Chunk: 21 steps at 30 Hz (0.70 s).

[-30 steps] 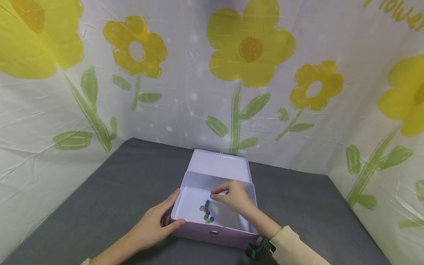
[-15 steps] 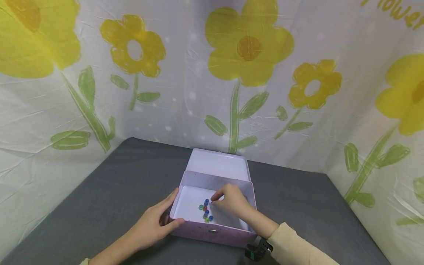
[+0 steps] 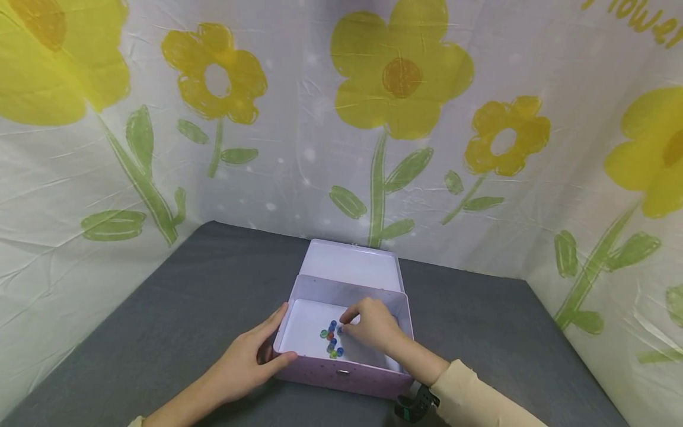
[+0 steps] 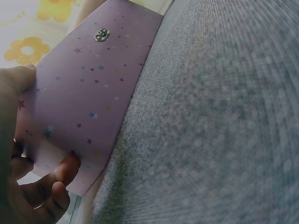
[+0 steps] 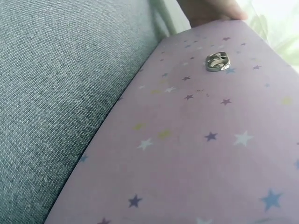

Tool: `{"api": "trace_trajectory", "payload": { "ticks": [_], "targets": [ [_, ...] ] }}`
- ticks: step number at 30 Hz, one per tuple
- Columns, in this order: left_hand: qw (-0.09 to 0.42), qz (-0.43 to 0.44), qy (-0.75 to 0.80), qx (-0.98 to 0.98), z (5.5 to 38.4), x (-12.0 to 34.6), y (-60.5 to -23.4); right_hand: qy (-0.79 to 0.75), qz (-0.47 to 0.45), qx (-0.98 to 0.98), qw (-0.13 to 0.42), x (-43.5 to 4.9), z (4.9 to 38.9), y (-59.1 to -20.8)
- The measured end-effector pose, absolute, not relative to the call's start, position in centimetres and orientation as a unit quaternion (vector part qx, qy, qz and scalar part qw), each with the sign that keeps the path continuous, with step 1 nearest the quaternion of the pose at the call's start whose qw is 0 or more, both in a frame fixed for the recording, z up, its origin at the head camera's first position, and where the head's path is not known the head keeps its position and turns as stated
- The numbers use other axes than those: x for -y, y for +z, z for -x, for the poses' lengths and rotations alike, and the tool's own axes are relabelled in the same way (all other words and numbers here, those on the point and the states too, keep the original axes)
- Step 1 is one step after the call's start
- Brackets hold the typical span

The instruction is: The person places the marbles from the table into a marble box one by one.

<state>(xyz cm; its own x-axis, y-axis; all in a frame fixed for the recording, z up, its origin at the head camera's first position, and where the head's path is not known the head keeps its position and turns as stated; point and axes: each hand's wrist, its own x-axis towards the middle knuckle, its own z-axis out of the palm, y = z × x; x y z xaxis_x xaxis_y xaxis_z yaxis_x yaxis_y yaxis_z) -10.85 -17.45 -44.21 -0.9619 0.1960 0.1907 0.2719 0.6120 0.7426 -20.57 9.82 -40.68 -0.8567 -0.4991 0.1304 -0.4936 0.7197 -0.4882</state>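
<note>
An open lilac tin box (image 3: 315, 370), printed with small stars, holds several small translucent marbles (image 3: 331, 336) in blue, green, red and yellow-green. My left hand (image 3: 246, 362) grips the box's front left corner. Its thumb lies over the front rim and the other fingers run along the left side. Inside the box, my right hand (image 3: 376, 323) is low over the floor, thumb and forefinger pinched at a blue marble (image 3: 340, 330), just right of the clustered ones. In the right wrist view, only the box's star-printed front (image 5: 187, 121) and the left hand (image 5: 210, 11) appear.
The box's lid (image 3: 352, 264) is folded back behind it. A metal clasp (image 3: 343, 372) sits on the front wall. Dark grey cloth (image 3: 224, 284) covers the table, and a curtain printed with yellow flowers (image 3: 402, 77) hangs around the back and sides.
My right hand has lowered towards the box floor with the blue marble, which now sits beside the cluster. The left hand stays on the box corner.
</note>
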Motion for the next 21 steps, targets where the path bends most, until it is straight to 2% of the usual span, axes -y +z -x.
{"api": "trace_trajectory", "payload": {
  "ticks": [5,14,21],
  "targets": [
    [0.041,0.130,-0.419,0.898,10.9,17.4,-44.2,-0.279,0.254,-0.926,0.004,-10.0,20.6,-40.5],
    [0.056,0.137,-0.403,0.903,10.9,17.4,-44.3,-0.379,0.221,-0.897,-0.043,-10.7,20.5,-39.8],
    [0.060,0.136,-0.404,0.902,10.8,17.5,-44.4,-0.450,0.208,-0.868,-0.044,-11.4,19.6,-38.8]
  ]
}}
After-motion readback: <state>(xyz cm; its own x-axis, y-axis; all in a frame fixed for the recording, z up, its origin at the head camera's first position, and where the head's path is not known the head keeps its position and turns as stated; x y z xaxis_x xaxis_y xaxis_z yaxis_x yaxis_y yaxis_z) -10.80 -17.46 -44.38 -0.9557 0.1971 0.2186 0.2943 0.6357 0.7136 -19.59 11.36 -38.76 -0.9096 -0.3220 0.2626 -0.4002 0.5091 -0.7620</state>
